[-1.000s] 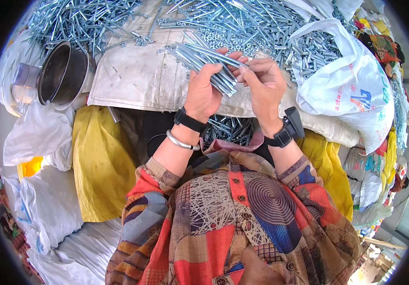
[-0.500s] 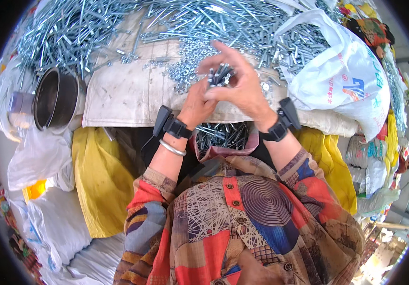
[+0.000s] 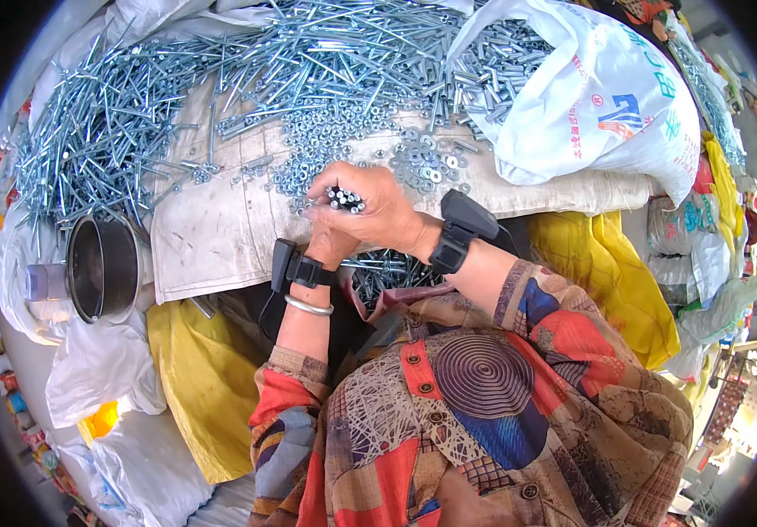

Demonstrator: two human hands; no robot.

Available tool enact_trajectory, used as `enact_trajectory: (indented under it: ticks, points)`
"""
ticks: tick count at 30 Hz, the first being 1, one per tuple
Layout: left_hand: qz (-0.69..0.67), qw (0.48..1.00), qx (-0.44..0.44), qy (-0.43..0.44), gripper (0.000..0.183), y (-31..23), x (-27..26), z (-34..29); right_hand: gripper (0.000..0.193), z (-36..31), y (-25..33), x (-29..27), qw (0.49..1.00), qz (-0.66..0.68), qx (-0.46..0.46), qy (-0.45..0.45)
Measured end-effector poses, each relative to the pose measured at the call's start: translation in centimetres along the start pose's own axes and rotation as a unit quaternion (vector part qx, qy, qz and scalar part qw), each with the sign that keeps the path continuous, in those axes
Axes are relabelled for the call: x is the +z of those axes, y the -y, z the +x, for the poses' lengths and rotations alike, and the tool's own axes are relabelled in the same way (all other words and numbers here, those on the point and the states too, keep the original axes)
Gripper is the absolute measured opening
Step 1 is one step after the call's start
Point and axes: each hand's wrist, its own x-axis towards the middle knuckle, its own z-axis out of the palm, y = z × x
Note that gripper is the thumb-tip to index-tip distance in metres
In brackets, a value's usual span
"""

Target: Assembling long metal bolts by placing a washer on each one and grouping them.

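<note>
A tight bundle of metal rods point(image 3: 345, 200) stands with its shiny ends facing up, in front of my chest. My right hand point(image 3: 380, 204) wraps around it, fingers curled over the far side. Just below, my left hand point(image 3: 330, 241) is closed against the lower part of the bundle, its fingers partly covered by the right hand. Under the hands, a pink-rimmed container point(image 3: 393, 301) holds many similar metal pieces. Beyond the hands lie piled small nuts point(image 3: 308, 145) and flat washers point(image 3: 431, 164) on a pale cloth point(image 3: 212, 233).
Long threaded rods point(image 3: 106, 132) heap at the far left and back, with short metal tubes point(image 3: 497, 75) at the back right. A white plastic bag point(image 3: 589, 97) stands right, a dark metal pot point(image 3: 104, 268) left. Yellow sacks point(image 3: 198, 386) hang below the cloth edge.
Both hands have come nearer and to the left with the bundle. My right fingers, spread before, are now curled around the rods. The head view has shifted, showing more of the washers.
</note>
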Motion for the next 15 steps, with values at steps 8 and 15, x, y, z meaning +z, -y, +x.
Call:
enact_trajectory:
  ticks: [8,15]
  points:
    - [-0.109,0.994,0.0,-0.022,0.056,-2.6,-1.6,-0.2,0.022,0.1,3.3,-0.8,0.995,0.014,0.005,-0.099]
    - [-0.604,0.725,-0.265,0.196,0.032,-6.6,-2.6,-4.2,0.026,-1.4,5.5,-2.2,0.963,0.218,0.156,-0.005]
